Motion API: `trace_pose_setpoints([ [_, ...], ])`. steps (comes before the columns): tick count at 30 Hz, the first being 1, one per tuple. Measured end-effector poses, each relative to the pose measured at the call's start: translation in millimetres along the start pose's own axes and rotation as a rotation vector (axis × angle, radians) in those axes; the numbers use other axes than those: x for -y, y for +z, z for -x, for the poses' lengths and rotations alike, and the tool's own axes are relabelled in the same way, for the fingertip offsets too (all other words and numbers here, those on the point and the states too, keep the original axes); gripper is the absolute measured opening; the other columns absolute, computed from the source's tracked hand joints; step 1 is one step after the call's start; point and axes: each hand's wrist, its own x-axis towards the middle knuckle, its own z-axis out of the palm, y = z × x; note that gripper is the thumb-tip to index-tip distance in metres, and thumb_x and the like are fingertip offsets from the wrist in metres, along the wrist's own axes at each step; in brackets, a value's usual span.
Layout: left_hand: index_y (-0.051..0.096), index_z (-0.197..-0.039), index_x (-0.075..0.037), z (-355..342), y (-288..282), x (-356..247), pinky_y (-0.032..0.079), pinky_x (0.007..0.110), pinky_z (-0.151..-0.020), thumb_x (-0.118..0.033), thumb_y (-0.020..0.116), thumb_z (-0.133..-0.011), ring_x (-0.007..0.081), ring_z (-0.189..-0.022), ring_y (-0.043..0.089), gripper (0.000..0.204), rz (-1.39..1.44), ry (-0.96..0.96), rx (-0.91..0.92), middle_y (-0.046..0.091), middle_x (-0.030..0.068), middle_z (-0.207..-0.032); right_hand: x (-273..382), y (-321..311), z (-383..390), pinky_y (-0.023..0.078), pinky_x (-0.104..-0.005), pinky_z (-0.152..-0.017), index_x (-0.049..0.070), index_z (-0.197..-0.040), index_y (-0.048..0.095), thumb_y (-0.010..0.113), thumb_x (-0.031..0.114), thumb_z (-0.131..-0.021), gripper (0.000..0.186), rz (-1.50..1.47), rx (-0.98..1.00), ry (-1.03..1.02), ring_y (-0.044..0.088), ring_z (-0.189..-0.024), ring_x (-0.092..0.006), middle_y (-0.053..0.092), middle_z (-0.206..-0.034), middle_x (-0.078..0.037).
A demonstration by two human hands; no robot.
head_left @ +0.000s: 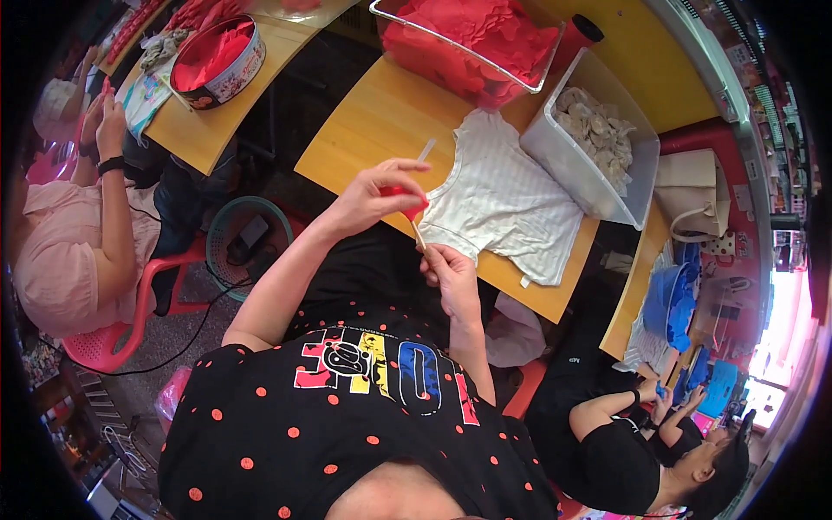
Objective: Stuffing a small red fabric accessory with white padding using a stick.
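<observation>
My left hand [371,199] pinches a small red piece [407,203] that looks like thin cloth or a petal. Below it, my right hand [452,274] has thumb and fingers closed on a thin pale stick [418,232], whose upper end meets the red piece. A narrow whitish strip [427,149] shows just above my left fingers; whether I hold it or it lies behind I cannot tell. Beyond both hands, a white striped cloth garment [511,191] is spread on the yellow table [355,130].
A clear bin of red pieces [472,35] stands at the back, beside a translucent bin [555,165] of pale pieces. Left are a round tin [204,95] and a green basket [212,217]. People work at the left and lower right. Right of the table sits a cream bag [689,186].
</observation>
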Motion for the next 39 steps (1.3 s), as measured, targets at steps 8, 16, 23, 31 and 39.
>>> trace_pose_setpoints([
  [8, 0.073, -0.09, -0.018, 15.6, 1.6, -4.9, 0.012, 0.044, -0.113, -0.009, 0.071, -0.074, 0.0302, -0.141, 0.009, 0.018, -0.327, 0.313, 0.208, 0.02, 0.0097, -0.15, 7.4, -4.3, 1.1, 0.032, -0.0172, -0.05, -0.002, -0.101, 0.064, 0.056, 0.012, -0.093, 0.019, 0.101, -0.249, -0.363, 0.041, -0.056, -0.003, 0.055, -0.07, 0.002],
  [16, 0.048, -0.122, -0.005, 9.1, 6.6, 6.0, 0.049, 0.028, -0.084, -0.012, 0.056, -0.091, 0.0177, -0.1, 0.061, 0.033, 0.837, -0.089, -0.028, 0.059, 0.0113, -0.115, 6.9, 0.9, 4.4, 0.033, -0.0171, -0.052, -0.002, -0.102, 0.064, 0.056, 0.012, -0.093, 0.019, 0.195, -0.235, -0.414, 0.043, -0.059, -0.0029, 0.056, -0.072, 0.002],
  [23, 0.055, -0.118, 0.002, -1.0, 11.2, 2.6, 0.05, 0.025, -0.082, -0.004, 0.066, -0.083, 0.0131, -0.092, 0.063, 0.037, 0.562, -0.164, -0.159, 0.066, 0.0109, -0.103, 8.9, 4.7, 9.3, 0.034, -0.017, -0.053, -0.002, -0.103, 0.064, 0.055, 0.011, -0.093, 0.019, 0.389, -0.253, -0.374, 0.044, -0.06, -0.0027, 0.057, -0.073, 0.001],
  [31, 0.057, -0.118, 0.006, 4.5, 9.5, 9.3, 0.052, 0.024, -0.079, -0.002, 0.066, -0.082, 0.0126, -0.088, 0.064, 0.038, 0.388, -0.253, -0.151, 0.066, 0.0119, -0.102, -1.8, 11.2, 5.9, 0.032, -0.0171, -0.05, -0.003, -0.102, 0.064, 0.055, 0.011, -0.093, 0.019, 0.321, -0.28, -0.356, 0.042, -0.056, -0.0034, 0.057, -0.07, 0.0],
  [39, 0.056, -0.118, 0.006, 6.2, 0.7, 5.8, 0.054, 0.025, -0.073, -0.005, 0.065, -0.083, 0.0133, -0.086, 0.065, 0.037, 0.29, -0.272, -0.121, 0.067, 0.0133, -0.101, -9.8, 6.8, 6.3, 0.029, -0.0173, -0.047, -0.003, -0.101, 0.064, 0.057, 0.012, -0.092, 0.019, 0.099, -0.195, -0.252, 0.039, -0.052, -0.0032, 0.056, -0.069, -0.001],
])
